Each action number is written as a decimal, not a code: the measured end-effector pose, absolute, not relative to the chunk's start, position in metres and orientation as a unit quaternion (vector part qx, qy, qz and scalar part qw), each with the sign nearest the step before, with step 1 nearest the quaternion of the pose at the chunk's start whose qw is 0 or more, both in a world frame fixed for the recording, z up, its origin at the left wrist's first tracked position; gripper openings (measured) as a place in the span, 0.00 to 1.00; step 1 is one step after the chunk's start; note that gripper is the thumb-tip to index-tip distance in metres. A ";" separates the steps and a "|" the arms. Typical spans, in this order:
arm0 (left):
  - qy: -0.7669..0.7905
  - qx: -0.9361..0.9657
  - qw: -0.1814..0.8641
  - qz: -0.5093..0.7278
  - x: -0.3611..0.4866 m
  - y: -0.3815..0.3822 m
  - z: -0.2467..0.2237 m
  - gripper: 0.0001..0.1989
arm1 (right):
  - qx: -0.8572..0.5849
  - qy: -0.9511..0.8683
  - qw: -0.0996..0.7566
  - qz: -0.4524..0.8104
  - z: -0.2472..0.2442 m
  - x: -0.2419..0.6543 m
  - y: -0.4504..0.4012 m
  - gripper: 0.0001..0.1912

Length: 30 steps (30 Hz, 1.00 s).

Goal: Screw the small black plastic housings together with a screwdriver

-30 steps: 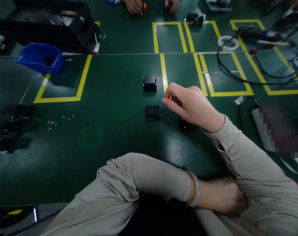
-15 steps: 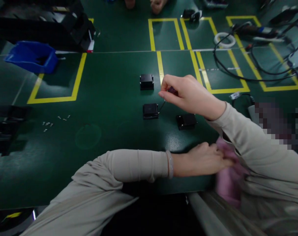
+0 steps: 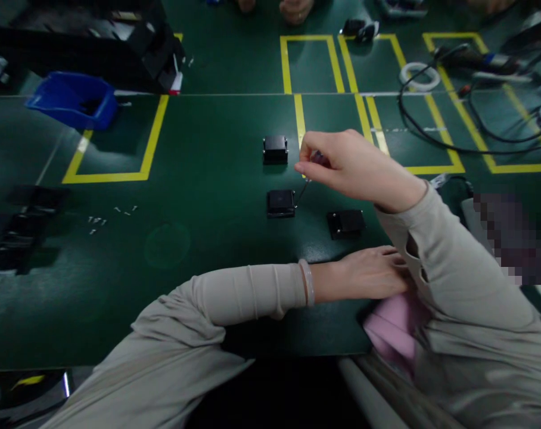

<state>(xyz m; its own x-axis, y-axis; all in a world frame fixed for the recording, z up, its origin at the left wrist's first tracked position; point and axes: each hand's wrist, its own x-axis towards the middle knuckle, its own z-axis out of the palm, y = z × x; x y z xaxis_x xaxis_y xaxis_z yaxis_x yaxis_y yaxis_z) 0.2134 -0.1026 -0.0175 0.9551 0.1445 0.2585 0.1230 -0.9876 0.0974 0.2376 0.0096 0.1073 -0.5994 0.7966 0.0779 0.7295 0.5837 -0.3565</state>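
Observation:
My right hand (image 3: 342,164) is closed round the handle of a thin screwdriver (image 3: 304,188), whose tip points down beside the right edge of a black block (image 3: 281,203). Behind that block sits a second black block (image 3: 275,149) with small screws at its sides. A third black block (image 3: 347,223) lies to the right, under my right wrist. My left hand (image 3: 373,273) reaches across to the right near the table's front edge, its fingers partly hidden by my right sleeve. Just below it is a pink cloth (image 3: 398,328); whether the fingers touch it is unclear.
Several small screws (image 3: 97,221) lie at the left. Farther left are black parts (image 3: 22,229). A blue bin (image 3: 76,101) stands behind, next to a black rack (image 3: 118,47). Cables (image 3: 431,140) and a white ring (image 3: 420,77) lie at the right. Another person's hand (image 3: 296,10) shows at the far edge.
The whole view has shifted slightly, moving the table's contents rightward. My left hand has moved up off part of the pink cloth. My right hand keeps the screwdriver beside the same block.

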 end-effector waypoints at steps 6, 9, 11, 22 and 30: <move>0.070 0.978 0.040 0.193 0.188 -0.109 -0.007 0.18 | -0.443 -0.872 0.151 0.141 0.098 0.246 -0.001 0.10; 0.074 0.970 0.042 0.226 0.168 -0.108 0.008 0.14 | -0.439 -0.876 0.145 0.135 0.098 0.245 -0.005 0.10; 0.073 0.963 0.032 0.258 0.147 -0.102 0.019 0.11 | -0.439 -0.878 0.141 0.131 0.099 0.244 -0.008 0.10; 0.359 0.879 0.073 0.304 0.012 -0.020 0.006 0.33 | -0.457 -0.879 0.120 0.069 0.102 0.238 -0.022 0.13; 0.388 0.879 0.199 0.191 0.005 -0.005 -0.001 0.30 | -0.451 -0.876 0.136 0.099 0.099 0.239 -0.021 0.11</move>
